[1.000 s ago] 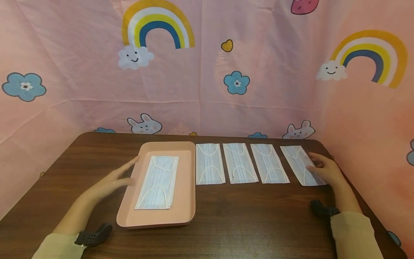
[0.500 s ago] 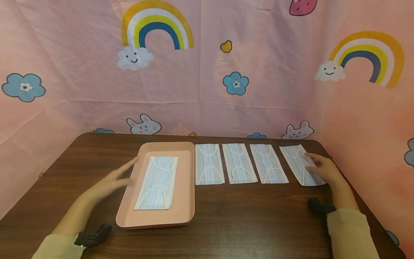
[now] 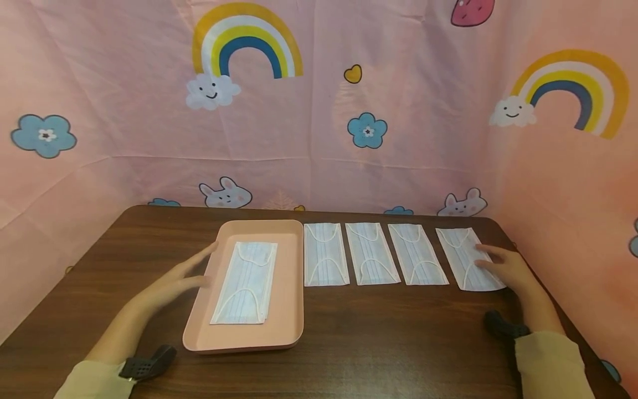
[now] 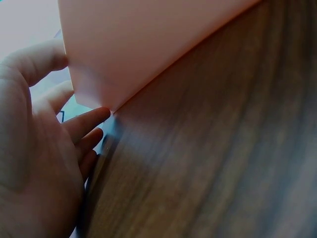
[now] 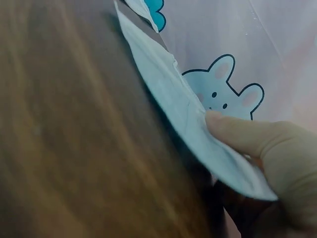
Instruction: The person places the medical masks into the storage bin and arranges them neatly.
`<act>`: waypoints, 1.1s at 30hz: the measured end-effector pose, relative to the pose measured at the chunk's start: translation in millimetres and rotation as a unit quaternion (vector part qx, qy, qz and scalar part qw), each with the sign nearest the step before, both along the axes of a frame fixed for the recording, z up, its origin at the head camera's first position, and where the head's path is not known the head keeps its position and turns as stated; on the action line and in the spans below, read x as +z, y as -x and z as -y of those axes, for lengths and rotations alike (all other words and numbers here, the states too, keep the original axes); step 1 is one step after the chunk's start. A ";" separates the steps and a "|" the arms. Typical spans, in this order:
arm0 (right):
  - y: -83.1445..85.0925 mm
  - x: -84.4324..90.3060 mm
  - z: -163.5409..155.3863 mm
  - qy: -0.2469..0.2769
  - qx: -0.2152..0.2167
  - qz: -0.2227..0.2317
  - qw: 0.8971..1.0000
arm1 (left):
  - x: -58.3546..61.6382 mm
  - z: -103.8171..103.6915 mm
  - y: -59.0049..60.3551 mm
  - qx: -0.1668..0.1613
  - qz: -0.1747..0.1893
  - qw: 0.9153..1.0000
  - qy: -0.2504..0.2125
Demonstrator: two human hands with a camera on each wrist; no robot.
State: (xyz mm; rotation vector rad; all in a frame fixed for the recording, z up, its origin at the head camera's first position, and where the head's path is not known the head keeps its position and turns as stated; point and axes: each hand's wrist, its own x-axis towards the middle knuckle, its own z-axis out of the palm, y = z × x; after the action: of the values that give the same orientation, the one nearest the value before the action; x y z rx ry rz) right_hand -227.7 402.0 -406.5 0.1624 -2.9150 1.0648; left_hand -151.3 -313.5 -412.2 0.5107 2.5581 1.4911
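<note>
My left hand (image 3: 171,282) is at the left side of a pink tray (image 3: 286,332), fingers spread, with fingertips against its rim. In the left wrist view, thumb and fingers meet the tray's wall (image 4: 119,44). Inside the tray lies a pale blue face mask (image 3: 244,285) with white ear loops; its edges suggest another beneath it. My right hand (image 3: 510,271) rests thumb and finger on the right side of the rightmost face mask (image 3: 463,257). In the right wrist view the thumb presses that mask, whose near end curves up; the other fingers are mostly hidden.
Three more face masks lie in a row between the tray and my right hand: one beside the tray (image 3: 326,255), a middle mask (image 3: 371,255) and a third mask (image 3: 417,255). A pink printed cloth (image 3: 329,183) stands behind the dark wooden table (image 3: 379,343).
The rightmost mask has turned slightly and its far end has come a little nearer under my right hand. My left hand and the tray stay as they were; the view shifted slightly.
</note>
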 end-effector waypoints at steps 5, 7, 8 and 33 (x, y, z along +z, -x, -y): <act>-4.5 -0.8 -0.9 0.021 -0.013 0.040 0.999 | 1.2 -1.4 0.1 0.000 -0.001 1.000 0.004; -7.2 -0.5 0.4 0.045 -0.011 0.050 0.998 | 2.0 -1.6 -0.4 0.000 -0.001 1.000 0.005; -8.6 -0.2 1.4 0.058 -0.010 0.054 0.997 | 2.2 -1.6 -0.7 0.000 -0.002 1.000 0.005; -26.9 15.9 29.0 0.228 -0.051 -0.021 0.972 | 1.9 -1.7 0.2 -0.002 -0.006 1.000 0.001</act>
State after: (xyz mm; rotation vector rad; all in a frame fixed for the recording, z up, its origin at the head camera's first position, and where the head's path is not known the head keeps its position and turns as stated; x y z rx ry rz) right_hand -200.8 373.0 -390.6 0.0185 -2.5215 1.6437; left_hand -151.5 -311.8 -410.2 0.5258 2.5670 1.4890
